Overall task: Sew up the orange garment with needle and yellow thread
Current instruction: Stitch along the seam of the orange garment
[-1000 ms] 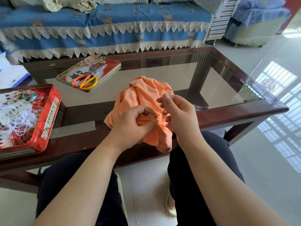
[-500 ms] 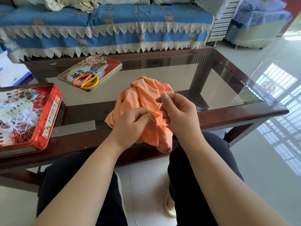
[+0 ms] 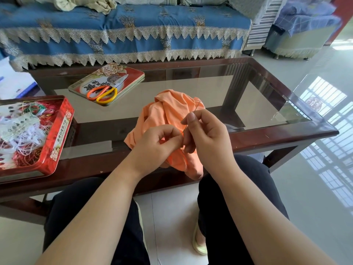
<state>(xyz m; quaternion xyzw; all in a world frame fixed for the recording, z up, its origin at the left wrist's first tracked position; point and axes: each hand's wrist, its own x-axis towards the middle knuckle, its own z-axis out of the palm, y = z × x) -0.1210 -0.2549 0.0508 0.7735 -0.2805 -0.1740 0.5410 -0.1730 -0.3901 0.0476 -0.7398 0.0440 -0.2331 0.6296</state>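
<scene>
head view: the orange garment (image 3: 172,111) lies bunched on the near edge of the glass tabletop (image 3: 191,88), its lower folds spilling over the wooden rim toward the person's lap. the left hand (image 3: 158,148) has its fingers curled in a tight grip on a fold of the cloth, thumb and forefinger pinching it right at the working spot. the right hand (image 3: 206,134) pinches the needle (image 3: 192,116) between thumb and forefinger; the thin shaft slants from about 7 o'clock up to 1 o'clock, one end rising past the fingertips over the cloth, the other pointing down at the left pinch. the yellow thread is too fine to make out here. the step in hand looks like working a stitch through the pinched fold. to do it well, the left grip should hold the fold flat and taut, with its fingertips out of the needle's line, while the right hand drives the needle straight and then draws the thread until snug, not puckered. the garment sits at 12 o'clock from the left hand and 10 o'clock from the right, touching both. at 10 o'clock on the tabletop, well apart, scissors (image 3: 104,91) rest on a tin lid (image 3: 131,73); at 9 o'clock an open red tin (image 3: 61,131) holds tangled threads.
</scene>
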